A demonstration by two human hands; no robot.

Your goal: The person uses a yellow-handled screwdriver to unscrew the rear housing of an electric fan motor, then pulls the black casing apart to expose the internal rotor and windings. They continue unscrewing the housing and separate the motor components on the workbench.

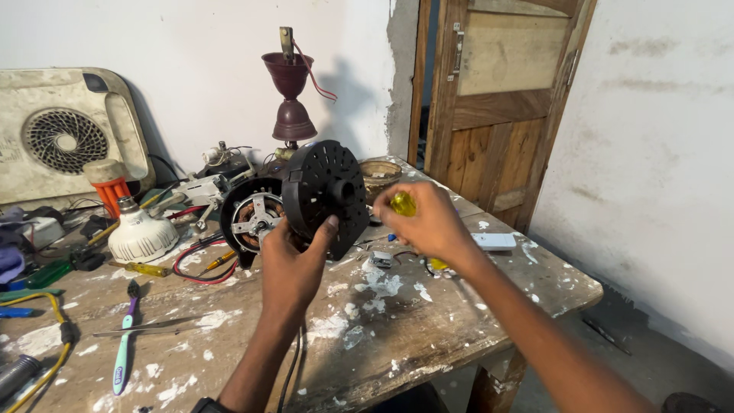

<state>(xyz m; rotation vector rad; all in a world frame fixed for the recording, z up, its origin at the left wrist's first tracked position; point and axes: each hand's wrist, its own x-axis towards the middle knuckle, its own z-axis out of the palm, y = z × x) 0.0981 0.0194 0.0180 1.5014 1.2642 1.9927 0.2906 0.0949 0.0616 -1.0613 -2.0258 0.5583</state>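
Head view: motor cover (325,191) between left fingers (330,224).

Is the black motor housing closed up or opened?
Opened. The left hand holds the black cover tilted away from the motor body, leaving the copper windings and rotor exposed. The right hand grips a yellow-handled screwdriver.

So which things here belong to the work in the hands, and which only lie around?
In use:
- left hand holding black motor housing
- right hand gripping yellow screwdriver handle

Lying about:
- white bulb
- toothbrush
- maroon fan canopy
- white fan casing
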